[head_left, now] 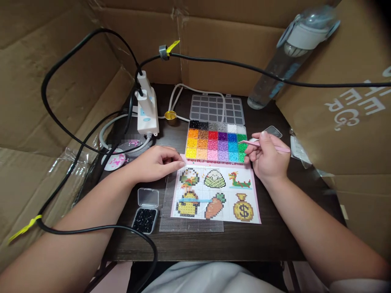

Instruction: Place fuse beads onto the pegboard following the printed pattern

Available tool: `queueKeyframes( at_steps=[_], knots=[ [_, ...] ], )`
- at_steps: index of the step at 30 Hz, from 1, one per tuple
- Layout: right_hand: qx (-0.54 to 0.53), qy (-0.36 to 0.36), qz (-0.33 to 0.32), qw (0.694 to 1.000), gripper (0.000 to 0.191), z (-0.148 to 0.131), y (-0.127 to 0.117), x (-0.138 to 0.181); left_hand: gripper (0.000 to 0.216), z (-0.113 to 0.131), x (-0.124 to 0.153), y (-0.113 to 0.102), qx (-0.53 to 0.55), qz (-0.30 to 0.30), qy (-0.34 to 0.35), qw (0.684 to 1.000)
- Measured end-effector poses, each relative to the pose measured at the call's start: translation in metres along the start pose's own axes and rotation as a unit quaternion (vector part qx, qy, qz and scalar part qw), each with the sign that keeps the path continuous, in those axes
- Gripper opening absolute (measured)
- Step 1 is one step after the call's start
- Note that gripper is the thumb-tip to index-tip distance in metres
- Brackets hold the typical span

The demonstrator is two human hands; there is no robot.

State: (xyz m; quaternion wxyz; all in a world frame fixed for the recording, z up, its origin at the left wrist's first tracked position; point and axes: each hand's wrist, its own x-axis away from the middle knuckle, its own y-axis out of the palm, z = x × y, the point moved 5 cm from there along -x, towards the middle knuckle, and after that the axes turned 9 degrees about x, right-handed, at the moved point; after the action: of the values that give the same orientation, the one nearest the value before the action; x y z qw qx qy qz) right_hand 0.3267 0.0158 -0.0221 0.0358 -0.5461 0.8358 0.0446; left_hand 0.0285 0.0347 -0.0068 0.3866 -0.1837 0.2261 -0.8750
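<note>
My right hand [270, 156] pinches a pair of pink tweezers [271, 146]. Their metal tips are at the blue and green compartments on the right side of the bead box [186, 140]. Small beads sorted by colour fill the box, and its clear lid [216, 109] lies folded back. My left hand [160, 162] rests at the top left corner of the pattern sheet [255, 199], thumb apart from the loosely bent fingers, with nothing visible in it. Clear pegboard [192, 226] overlaps the sheet, and colourful beads form part of a figure over its upper left picture.
A small open case of black beads [145, 219] stands left of the pegboard. Behind are a power strip [147, 118], a gold cup [170, 116] and a water bottle [284, 65]. A black cable [229, 62] loops across the view. Cardboard walls [220, 36] enclose the table.
</note>
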Motion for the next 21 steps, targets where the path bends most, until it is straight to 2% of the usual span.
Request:
queueKeyframes(
  at_steps=[21],
  knots=[
    [0.004,0.003,-0.007,1.000,0.039,0.0006,-0.0001,-0.0006,0.040,0.0010,-0.0012,-0.0013,-0.006,0.005,0.007,1.000]
  ],
)
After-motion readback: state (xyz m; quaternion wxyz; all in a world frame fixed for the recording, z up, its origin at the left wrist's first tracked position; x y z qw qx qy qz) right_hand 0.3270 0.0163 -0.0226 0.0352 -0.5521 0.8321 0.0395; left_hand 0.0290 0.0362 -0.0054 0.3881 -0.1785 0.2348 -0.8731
